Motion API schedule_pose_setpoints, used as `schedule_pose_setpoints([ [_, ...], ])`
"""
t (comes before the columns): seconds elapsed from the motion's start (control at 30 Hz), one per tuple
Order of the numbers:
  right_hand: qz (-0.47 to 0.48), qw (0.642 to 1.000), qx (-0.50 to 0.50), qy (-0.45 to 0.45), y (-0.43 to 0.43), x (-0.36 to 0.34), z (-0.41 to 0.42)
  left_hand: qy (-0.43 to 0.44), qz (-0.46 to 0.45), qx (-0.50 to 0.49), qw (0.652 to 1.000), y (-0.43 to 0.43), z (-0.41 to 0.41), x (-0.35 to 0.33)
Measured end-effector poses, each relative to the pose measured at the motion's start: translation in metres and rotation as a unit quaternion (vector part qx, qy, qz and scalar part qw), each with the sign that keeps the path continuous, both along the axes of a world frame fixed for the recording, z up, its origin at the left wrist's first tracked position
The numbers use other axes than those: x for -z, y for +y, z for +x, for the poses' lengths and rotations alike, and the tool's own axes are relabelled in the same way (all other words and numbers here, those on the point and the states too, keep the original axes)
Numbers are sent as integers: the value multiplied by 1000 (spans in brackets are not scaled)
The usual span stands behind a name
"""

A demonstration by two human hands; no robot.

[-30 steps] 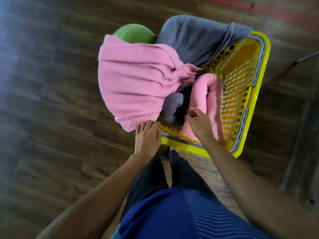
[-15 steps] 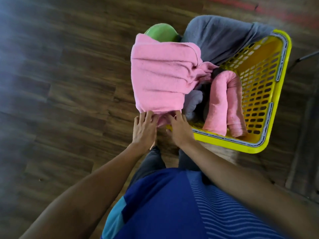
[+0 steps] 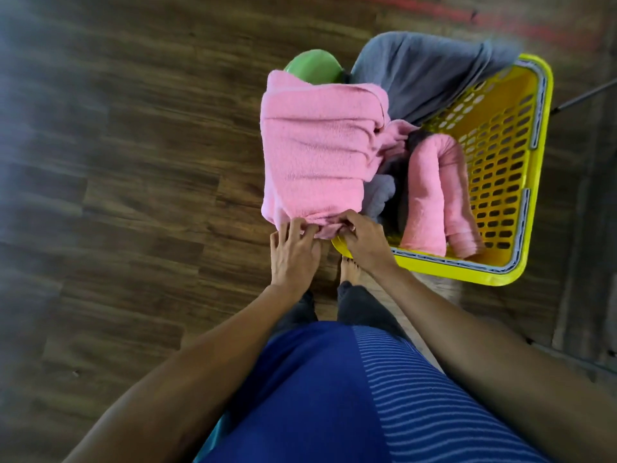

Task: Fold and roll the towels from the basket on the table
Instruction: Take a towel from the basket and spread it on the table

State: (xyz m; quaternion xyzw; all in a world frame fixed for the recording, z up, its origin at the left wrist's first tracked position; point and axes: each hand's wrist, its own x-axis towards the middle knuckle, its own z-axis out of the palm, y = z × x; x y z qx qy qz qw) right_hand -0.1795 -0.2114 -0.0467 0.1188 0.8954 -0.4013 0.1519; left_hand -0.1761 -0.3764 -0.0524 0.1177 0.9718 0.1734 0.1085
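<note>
The pink towel (image 3: 317, 152) hangs over the left rim of the yellow basket (image 3: 467, 272), draped down the outside wall, with its upper end bunched inside the basket. Its lower hem lies directly at the fingertips of both hands. The left hand (image 3: 293, 255) grips the hem at the left, with its fingers curled into the cloth. The right hand (image 3: 364, 242) pinches the hem just beside it, over the near corner of the basket. The two hands are close together, almost touching. Inside the basket, a second pink towel (image 3: 434, 195) lies folded in a loose arch against the perforated right wall. A small grey cloth (image 3: 380, 195) sits between the two pink towels. A larger grey towel (image 3: 427, 71) is draped over the far rim. A green rounded object (image 3: 314, 66) shows just behind the top of the held towel; what it is cannot be told. The basket stands on a dark wood-grain floor (image 3: 133, 195). A bare foot (image 3: 350, 272) is planted just below the right hand, beside the basket's near rim.
</note>
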Motion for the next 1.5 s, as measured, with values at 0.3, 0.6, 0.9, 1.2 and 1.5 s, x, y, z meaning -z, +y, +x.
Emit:
schedule_pose_setpoints([
  [0.3,-83,993,4,-88,17,-11,-38,-12,22,-11,1000,17,-10,-16],
  [0.6,-150,984,19,-93,23,-10,-46,-31,173,-137,975,34,-19,-25],
  [0.9,-138,986,-26,-92,20,-11,-53,-184,227,-154,944,25,-42,-47],
  [1.2,-102,990,-1,-95,24,-13,-57,-68,76,18,995,12,-48,-43],
  [1.5,-225,901,306,-209,-5,-22,-26,-38,156,-79,984,5,-40,-48],
])
